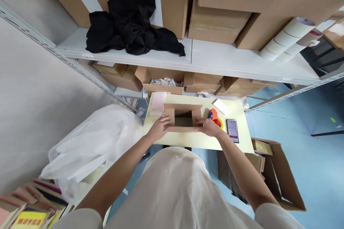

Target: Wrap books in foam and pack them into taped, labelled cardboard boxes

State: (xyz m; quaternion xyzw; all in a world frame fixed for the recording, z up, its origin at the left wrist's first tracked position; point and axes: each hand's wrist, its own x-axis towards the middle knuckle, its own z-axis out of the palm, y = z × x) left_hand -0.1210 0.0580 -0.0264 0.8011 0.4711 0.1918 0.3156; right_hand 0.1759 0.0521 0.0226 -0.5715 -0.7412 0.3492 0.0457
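Observation:
A small cardboard box (183, 129) stands on the pale yellow table (172, 142), its top flaps open and its dark inside showing. My left hand (160, 127) grips the left side flap, fingers over the top of it. On the opposite side my right hand (208, 127) holds the right flap near the front corner. An orange and blue tape dispenser (214, 115) with a yellow tape roll lies just beyond my right hand. Farther right rests a phone (232, 130) with its screen lit. A thin white box (221, 106) is behind them.
Pale wrapping sheets (158, 104) lie at the table's back left. A shelf (172, 62) above holds cartons, black cloth (133, 23) and label rolls (286, 39). White plastic bags (96, 143) and books (34, 200) are at left. An open carton (287, 175) stands on the floor at right.

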